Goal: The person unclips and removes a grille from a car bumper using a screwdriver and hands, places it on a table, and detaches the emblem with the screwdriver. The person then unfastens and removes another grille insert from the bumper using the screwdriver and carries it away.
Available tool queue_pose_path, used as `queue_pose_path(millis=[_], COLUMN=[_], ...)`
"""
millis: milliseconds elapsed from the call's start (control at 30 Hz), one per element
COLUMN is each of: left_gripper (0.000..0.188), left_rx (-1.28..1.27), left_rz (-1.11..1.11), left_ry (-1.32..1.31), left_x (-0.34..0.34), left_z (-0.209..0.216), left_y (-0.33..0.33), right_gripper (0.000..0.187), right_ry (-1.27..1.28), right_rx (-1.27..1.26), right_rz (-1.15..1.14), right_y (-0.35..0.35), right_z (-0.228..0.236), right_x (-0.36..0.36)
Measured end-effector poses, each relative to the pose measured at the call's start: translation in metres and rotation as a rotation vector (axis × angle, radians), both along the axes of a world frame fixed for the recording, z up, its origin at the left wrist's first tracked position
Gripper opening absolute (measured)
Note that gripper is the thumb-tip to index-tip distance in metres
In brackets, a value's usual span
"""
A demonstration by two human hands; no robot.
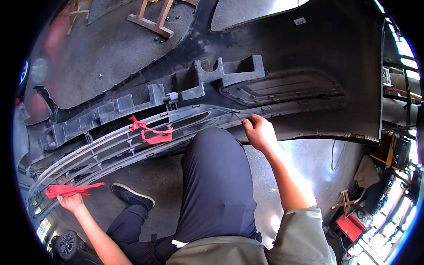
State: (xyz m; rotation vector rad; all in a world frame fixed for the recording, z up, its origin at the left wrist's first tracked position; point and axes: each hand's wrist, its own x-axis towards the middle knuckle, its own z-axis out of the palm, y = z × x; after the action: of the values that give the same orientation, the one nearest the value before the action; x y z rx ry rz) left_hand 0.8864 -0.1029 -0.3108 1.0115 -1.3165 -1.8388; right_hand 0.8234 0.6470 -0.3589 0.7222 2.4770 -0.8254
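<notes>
A black car bumper cover (282,48) lies with its inner side up, and a long grey slatted grille (132,151) runs along its near edge. At the grille's left end my left hand (72,202) is closed around a red cloth strip (70,190), against the slats. My right hand (260,132) pinches a thin dark piece by the grille's middle; its kind is too small to tell. Another red strip (157,136) is knotted to the grille between my hands. My bent knee (216,154) reaches up to the grille's near edge.
A black ribbed bracket (119,107) lies along the bumper behind the grille. Wooden stand legs (152,22) are at the back. A thin cable loop (338,157) hangs below the bumper at right, with a red box (351,226) farther right. A wheel (68,244) is at lower left.
</notes>
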Motion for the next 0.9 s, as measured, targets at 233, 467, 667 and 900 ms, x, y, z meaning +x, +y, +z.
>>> queue_pose_path(millis=[233,467,667,900], left_gripper=[0.054,0.054,0.053,0.056], left_rx=[0.026,-0.013,-0.058,-0.105], left_rz=[-0.031,0.016,-0.037,0.063], left_ry=[0.022,0.008,-0.037,-0.082], left_x=[0.002,0.017,0.012,-0.008], left_z=[0.002,-0.005,0.0,0.019], left_y=[-0.005,-0.023,-0.011,0.02], right_gripper=[0.033,0.028,0.034,0.023], right_ry=[-0.05,-0.072,-0.212,-0.03], right_rx=[-0.023,-0.119,-0.103,0.021], right_rz=[0.208,0.407,0.557,0.371], right_y=[0.024,0.071,0.093,0.146], right_z=[0.001,-0.039,-0.009,0.062], right_x=[-0.014,-0.035,-0.069,-0.059])
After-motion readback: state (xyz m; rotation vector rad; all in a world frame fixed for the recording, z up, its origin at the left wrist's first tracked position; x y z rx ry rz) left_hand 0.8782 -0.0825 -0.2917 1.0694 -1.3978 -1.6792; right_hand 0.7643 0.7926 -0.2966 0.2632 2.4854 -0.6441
